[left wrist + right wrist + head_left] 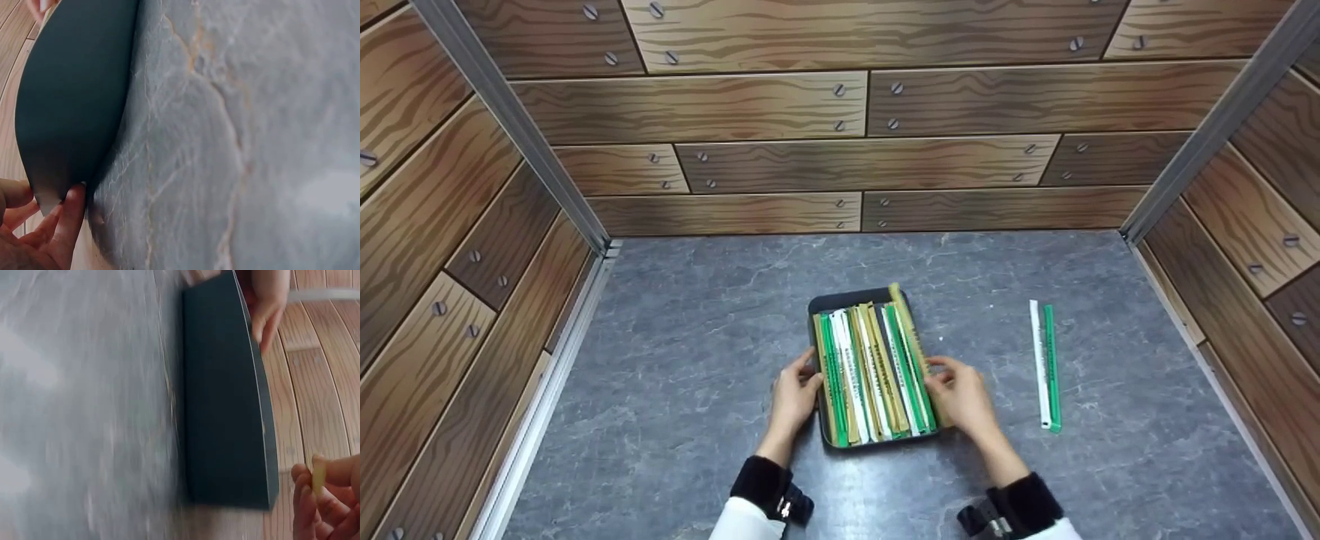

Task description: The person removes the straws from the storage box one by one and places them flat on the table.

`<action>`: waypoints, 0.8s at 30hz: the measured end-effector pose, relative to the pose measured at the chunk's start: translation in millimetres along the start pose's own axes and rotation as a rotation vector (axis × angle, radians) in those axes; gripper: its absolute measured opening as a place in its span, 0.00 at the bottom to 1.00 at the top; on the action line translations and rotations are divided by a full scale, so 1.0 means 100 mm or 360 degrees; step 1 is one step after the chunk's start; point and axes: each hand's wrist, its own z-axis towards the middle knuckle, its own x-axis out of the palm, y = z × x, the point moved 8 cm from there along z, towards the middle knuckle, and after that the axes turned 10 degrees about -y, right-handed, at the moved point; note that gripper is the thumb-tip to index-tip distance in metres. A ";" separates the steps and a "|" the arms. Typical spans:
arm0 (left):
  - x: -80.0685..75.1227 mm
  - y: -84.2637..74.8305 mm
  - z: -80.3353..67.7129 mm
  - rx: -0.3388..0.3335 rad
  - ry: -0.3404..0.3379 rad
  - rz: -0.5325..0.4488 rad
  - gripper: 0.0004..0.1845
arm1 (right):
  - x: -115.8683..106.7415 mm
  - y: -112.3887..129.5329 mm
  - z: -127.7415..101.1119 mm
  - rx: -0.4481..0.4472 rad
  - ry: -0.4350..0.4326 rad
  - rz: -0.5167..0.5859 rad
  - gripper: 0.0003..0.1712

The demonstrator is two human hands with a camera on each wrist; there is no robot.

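At the lower centre of the head view, the left hand (793,397) and right hand (960,396) curl their fingers on opposite sides of the dark tray (840,301) of wrapped sticks (874,371) on the grey surface (675,360).

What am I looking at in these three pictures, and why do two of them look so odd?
No machine here: a person works with two bare hands. The big picture comes from a camera on the head, looking down at a grey table inside wood-patterned walls. The other two come from cameras strapped to each wrist, so they sit very close and tilted.

On the table stands a dark tray filled with long green, white and tan packets. The left hand touches the tray's left side, the right hand its right side; the right fingers seem to pinch a tan packet end. Two more packets, white and green, lie apart to the right.
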 end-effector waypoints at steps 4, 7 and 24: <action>0.00 0.01 0.00 -0.0020 0.0008 0.0012 0.26 | -0.31 -0.21 0.07 0.0100 -0.0106 -0.0122 0.16; 0.01 0.01 0.00 -0.0032 0.0010 0.0001 0.26 | -0.55 -0.39 0.11 0.0132 -0.0196 -0.0269 0.16; 0.00 0.01 0.01 -0.0026 0.0006 -0.0012 0.26 | -1.44 -1.52 0.15 0.0687 -0.0281 -0.0661 0.25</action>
